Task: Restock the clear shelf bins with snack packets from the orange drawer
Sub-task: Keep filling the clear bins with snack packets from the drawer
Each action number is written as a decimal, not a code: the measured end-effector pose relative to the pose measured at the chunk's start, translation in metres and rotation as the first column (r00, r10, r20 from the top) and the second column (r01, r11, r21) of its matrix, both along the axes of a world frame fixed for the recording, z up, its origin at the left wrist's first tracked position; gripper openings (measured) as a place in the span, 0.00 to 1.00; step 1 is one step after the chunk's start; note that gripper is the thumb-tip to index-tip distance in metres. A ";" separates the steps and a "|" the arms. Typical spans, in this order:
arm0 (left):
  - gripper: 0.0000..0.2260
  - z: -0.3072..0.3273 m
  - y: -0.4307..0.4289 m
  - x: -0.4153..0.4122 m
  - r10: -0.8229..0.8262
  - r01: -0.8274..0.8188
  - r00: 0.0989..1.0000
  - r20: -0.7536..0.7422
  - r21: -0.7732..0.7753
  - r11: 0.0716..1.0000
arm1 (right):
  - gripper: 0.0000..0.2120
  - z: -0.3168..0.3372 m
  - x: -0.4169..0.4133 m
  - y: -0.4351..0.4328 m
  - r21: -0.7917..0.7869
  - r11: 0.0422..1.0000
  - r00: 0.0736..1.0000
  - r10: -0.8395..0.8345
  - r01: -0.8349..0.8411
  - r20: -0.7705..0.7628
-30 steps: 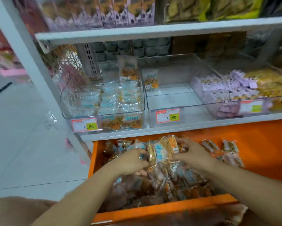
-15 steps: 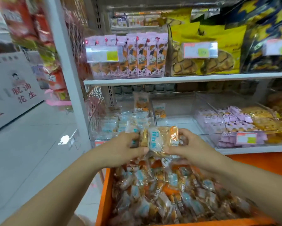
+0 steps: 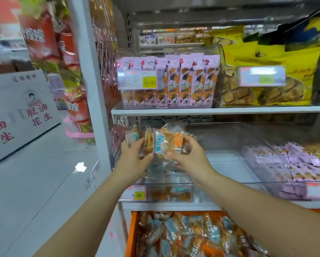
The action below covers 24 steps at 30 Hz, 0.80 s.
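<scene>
at the far left a white sign (image 3: 20, 112) with red characters stands on the floor. red bags (image 3: 42, 38) hang above it, beside the white post (image 3: 92, 86) of the shelf unit.

just right of the post, the left grip (image 3: 133, 158) curls thumb and fingers round the left side of a bundle of packets (image 3: 161, 141) in clear wrappers with blue and orange print. the right grip (image 3: 190, 158) pinches the bundle's right side, thumb underneath and fingers over the top. the bundle is held up between the two, over the open top of the clear bin (image 3: 170, 184) at the left end of the lower shelf. more such packets lie in that bin, and a price tag (image 3: 135, 194) sits on the left of its front.

below the shelf's front edge the orange drawer (image 3: 132, 234) stands open, heaped with loose stock (image 3: 192, 236) of the same kind.

on the upper shelf, pink boxes (image 3: 183, 84) stand in a row above the grips, with yellow bags (image 3: 257, 58) to their right. toward the right end of the lower shelf, pink packs (image 3: 285, 164) fill another bin.
</scene>
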State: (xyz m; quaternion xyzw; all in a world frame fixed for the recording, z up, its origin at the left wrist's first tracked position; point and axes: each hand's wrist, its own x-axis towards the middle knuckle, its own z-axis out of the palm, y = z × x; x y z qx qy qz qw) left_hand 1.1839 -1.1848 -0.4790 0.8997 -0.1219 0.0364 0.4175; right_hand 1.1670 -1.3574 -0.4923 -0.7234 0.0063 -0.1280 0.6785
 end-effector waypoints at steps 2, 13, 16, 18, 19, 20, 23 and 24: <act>0.24 -0.004 0.002 0.016 0.031 -0.031 1.000 0.003 0.015 0.999 | 0.27 -0.005 0.020 0.010 -0.002 1.000 1.000 -0.018 0.018 -0.005; 0.35 -0.029 0.016 0.072 0.027 -0.042 0.996 0.086 0.173 0.984 | 0.11 -0.023 0.087 0.044 0.017 0.959 0.859 0.261 -0.283 -0.440; 0.37 -0.035 0.020 0.074 0.013 -0.069 0.985 0.173 0.324 0.943 | 0.15 -0.016 0.087 0.036 -0.164 0.921 0.833 0.231 -0.354 -0.503; 0.41 -0.034 0.021 0.072 -0.011 -0.066 0.977 0.211 0.357 0.932 | 0.19 -0.008 0.086 0.031 -0.210 0.897 0.811 0.225 -0.389 -0.541; 0.44 -0.034 0.021 0.070 -0.030 -0.054 0.974 0.227 0.356 0.933 | 0.20 -0.005 0.085 0.029 -0.246 0.881 0.807 0.216 -0.404 -0.550; 0.46 -0.034 0.021 0.068 -0.048 -0.039 0.971 0.233 0.356 0.934 | 0.21 -0.001 0.083 0.026 -0.322 0.852 0.819 0.192 -0.412 -0.541; 0.49 -0.036 0.022 0.060 -0.052 -0.017 0.979 0.196 0.336 0.942 | 0.24 0.008 0.077 0.016 -0.520 0.789 0.911 0.113 -0.325 -0.398; 0.48 -0.037 0.022 0.057 -0.048 -0.017 0.981 0.187 0.336 0.942 | 0.20 0.012 0.073 0.011 -0.562 0.784 0.941 0.083 -0.265 -0.328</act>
